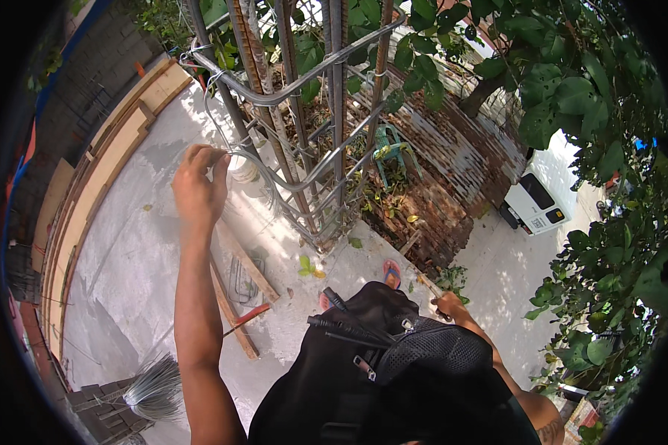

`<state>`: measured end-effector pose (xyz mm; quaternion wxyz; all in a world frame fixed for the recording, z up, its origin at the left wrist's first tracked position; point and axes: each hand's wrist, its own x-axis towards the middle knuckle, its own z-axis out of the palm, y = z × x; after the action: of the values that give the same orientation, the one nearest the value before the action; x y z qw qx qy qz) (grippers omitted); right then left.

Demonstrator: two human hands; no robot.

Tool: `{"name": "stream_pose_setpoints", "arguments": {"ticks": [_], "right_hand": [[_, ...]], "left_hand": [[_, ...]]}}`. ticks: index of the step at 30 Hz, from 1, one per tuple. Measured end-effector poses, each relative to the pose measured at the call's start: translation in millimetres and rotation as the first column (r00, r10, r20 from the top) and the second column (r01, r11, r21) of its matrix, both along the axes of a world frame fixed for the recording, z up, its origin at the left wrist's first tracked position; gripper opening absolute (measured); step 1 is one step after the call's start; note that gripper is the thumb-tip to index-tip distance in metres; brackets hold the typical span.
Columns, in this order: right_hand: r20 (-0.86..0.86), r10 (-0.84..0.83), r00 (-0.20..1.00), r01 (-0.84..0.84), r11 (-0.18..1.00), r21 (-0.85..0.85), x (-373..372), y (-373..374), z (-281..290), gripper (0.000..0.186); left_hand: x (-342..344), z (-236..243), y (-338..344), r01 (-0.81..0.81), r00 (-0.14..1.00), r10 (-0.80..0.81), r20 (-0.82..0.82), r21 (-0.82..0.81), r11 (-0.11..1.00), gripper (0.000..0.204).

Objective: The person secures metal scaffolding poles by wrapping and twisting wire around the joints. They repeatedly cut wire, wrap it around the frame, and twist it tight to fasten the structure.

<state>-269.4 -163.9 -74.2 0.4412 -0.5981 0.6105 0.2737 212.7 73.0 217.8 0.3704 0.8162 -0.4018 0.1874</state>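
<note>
My left hand is raised beside a column of upright steel bars, thumb and fingertips pinched together. A thin tie wire runs down from the bent steel ring to those fingertips. Bent stirrups wrap the bars at several heights, fastened with wire twists. Low at the right, beside the slab edge, is my right hand, its fingers curled. Something dark shows in it, too small to make out. Just past my left fingertips, at the column's foot, stands a white roll or tub.
Wooden strips, bent rods and a red-handled tool lie on the concrete slab. Wire bundles are at lower left, timber formwork farther left. Beyond the edge are rusty roofing sheets, a green chair and a white vehicle.
</note>
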Motion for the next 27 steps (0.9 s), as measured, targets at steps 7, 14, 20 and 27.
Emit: {"name": "stream_pose_setpoints", "arguments": {"ticks": [7, 14, 20, 27], "right_hand": [[0.168, -0.158, 0.973, 0.158, 0.987, 0.014, -21, 20, -17, 0.024], [0.149, -0.194, 0.970, 0.181, 0.978, 0.100, -45, 45, -39, 0.025], [-0.122, 0.121, 0.985, -0.127, 0.991, -0.045, -35, 11, -10, 0.030], [-0.063, 0.097, 0.993, -0.098, 0.995, -0.002, -7, -54, 3, 0.028]], "left_hand": [[2, 16, -2, 0.074, 0.993, -0.094, 0.071, 0.250, 0.965, 0.007], [7, 22, -2, 0.017, 0.988, -0.063, 0.139, 0.307, 0.952, 0.005], [8, 32, 9, -0.045, 0.994, 0.024, 0.111, 0.195, 0.980, 0.006], [22, 37, 24, -0.082, 0.796, 0.002, -0.605, -0.105, 0.991, 0.010]]}}
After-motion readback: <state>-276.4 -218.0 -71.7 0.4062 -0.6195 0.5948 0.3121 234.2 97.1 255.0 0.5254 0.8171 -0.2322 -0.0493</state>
